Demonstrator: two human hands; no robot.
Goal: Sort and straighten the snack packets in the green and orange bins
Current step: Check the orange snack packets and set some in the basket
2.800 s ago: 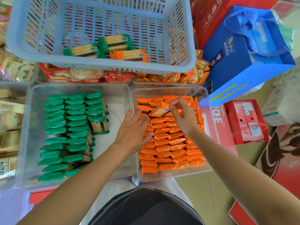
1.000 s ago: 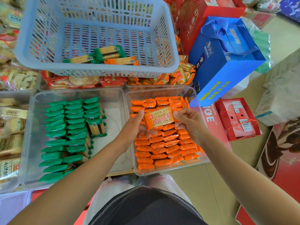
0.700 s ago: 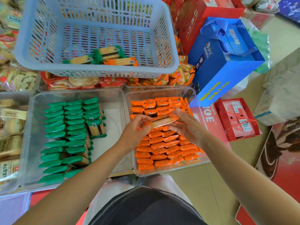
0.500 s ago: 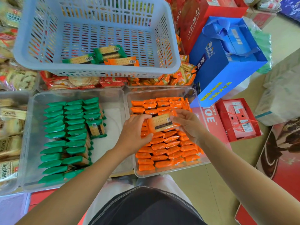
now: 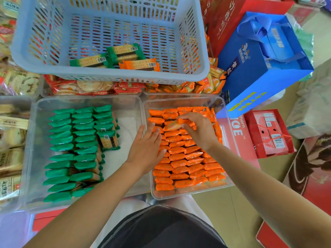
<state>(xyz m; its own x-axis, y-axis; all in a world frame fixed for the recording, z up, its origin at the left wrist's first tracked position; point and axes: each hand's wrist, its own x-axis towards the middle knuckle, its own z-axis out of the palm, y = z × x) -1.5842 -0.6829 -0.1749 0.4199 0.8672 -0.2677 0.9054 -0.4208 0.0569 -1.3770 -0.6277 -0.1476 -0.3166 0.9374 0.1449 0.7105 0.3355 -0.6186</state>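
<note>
Head view: right hand (image 5: pixel 198 132) pinches 1 orange packet (image 5: pixel 172 124) above the far rows in the right clear bin (image 5: pixel 226 111); left hand (image 5: pixel 146 149), fingers straight, presses rows beside it.

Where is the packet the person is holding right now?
In the head view, the orange packet is pinched in the right hand, right of centre, over the far rows of the orange bin; the left hand lies flat to its left.

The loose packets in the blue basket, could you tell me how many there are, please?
3 in the blue basket: the left green packet, the rear green packet beside it, and the loose orange packet at the right. The slotted floor shows no others.
</note>
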